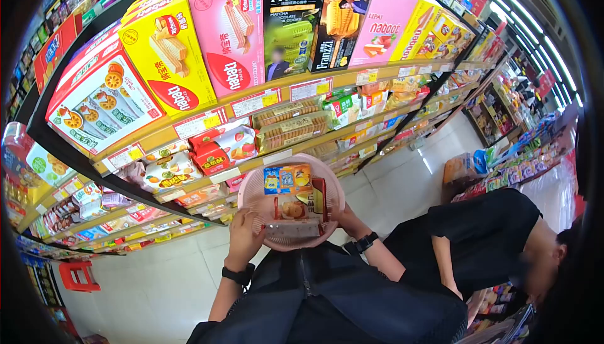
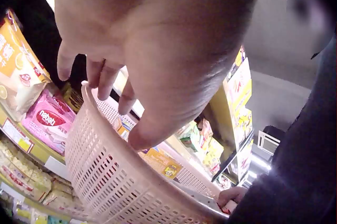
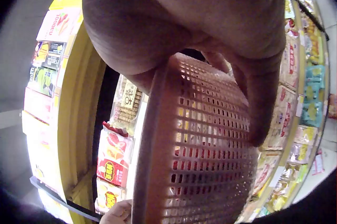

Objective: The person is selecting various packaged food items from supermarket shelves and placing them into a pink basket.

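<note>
Left hand (image 1: 244, 234) and right hand (image 1: 343, 218) each grip the pink basket (image 1: 250, 196) by its rim, fingers curled over it, in front of the snack shelves (image 1: 296, 89). Risk: one grip slips, the basket tilts and the loose snack boxes (image 1: 288, 180) slide out.

Pink plastic basket (image 2: 105, 171), matt, perforated lattice wall and smooth rim, glossy printed cardboard boxes (image 1: 229, 29), shiny crinkled plastic-film packets (image 1: 217, 152), smooth yellow wood-look shelf edge (image 3: 79, 129), paper price tags (image 1: 255, 103), pale floor tiles (image 1: 157, 281) with soft sheen, dark matt cloth garment (image 1: 352, 306)
</note>
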